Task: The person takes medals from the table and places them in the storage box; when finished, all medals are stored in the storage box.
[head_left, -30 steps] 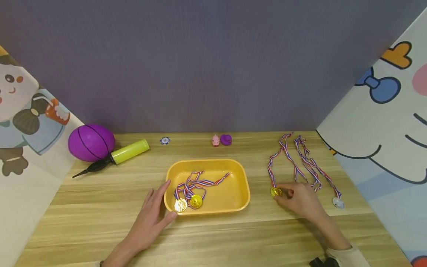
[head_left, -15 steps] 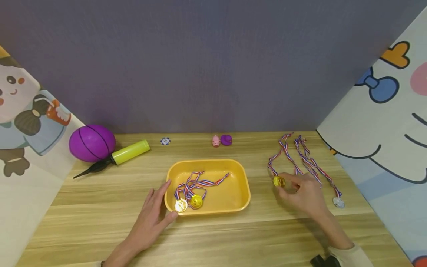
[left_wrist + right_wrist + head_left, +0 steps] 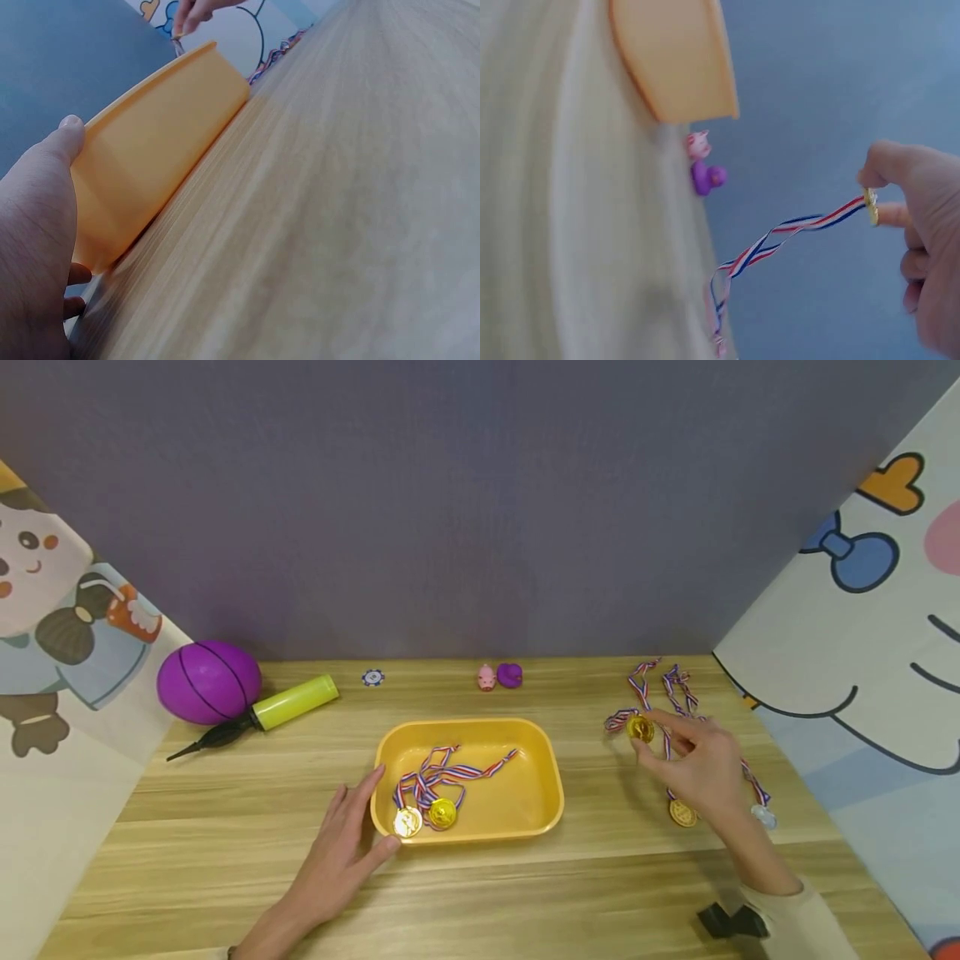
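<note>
My right hand (image 3: 701, 768) pinches a gold medal (image 3: 640, 727) between thumb and forefinger and holds it above the table, right of the yellow tray (image 3: 540, 752). Its red, white and blue ribbon (image 3: 780, 240) trails down to the wood. In the tray lie two gold medals (image 3: 423, 817) with tangled ribbons. My left hand (image 3: 341, 852) rests flat against the tray's left front corner (image 3: 112, 195), fingers straight. A bronze medal (image 3: 682, 812) and a silver medal (image 3: 763, 816) lie on the table under and beside my right hand.
At the back left lie a purple ball (image 3: 208, 682) and a yellow pump (image 3: 277, 706). A small blue chip (image 3: 372, 677), a pink pig toy (image 3: 486, 677) and a purple duck toy (image 3: 509, 674) stand along the back edge. Printed panels wall both sides.
My right hand has lifted the gold medal off the table and carried it up and away, its ribbon bunching. A bronze medal has come into sight beneath the hand. My left hand stayed put.
</note>
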The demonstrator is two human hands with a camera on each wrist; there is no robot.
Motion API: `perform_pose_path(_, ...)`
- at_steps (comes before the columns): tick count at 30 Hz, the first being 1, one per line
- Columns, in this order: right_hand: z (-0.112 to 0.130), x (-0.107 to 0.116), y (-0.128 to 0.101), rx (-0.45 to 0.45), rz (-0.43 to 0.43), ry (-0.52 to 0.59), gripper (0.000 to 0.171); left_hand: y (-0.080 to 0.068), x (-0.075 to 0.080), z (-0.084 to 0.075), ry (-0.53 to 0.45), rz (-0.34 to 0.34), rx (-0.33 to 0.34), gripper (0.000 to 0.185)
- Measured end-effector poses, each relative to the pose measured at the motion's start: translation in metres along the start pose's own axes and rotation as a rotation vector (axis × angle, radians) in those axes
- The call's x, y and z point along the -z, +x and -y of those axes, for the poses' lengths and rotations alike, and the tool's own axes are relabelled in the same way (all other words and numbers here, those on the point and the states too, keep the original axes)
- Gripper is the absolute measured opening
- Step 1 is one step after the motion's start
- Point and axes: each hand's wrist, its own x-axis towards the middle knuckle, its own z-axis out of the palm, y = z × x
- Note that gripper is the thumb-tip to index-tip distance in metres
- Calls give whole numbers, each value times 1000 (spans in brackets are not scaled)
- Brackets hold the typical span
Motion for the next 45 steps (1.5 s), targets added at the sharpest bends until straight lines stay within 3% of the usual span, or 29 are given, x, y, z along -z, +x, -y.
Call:
perform_pose_path(5,16,4,13,-207,34,82,34,-1,-1,1,4,-5,-6,91)
perform_pose_path(8,23,4,19,-255,21,100,33,-1,-1,1,6,-7,-11,91)
perform_pose_path(20,46,-5,43,-111,-154,219,32,0,-1,2,16,-14,-27,92)
perform_pose_path(27,64,-10,55,-106,-225,284,33,0,-1,2,13,-14,-23,91)
perform_pose_path(33,74,-14,64,-37,-275,388,33,0,-1,1,9,-11,-18,91)
perform_pose_path(39,93,-14,70,6,-279,471,35,0,-1,1,9,-9,-19,91)
perform_pose_path(45,107,-20,69,25,-198,531,36,0,-1,2,4,-9,-23,91)
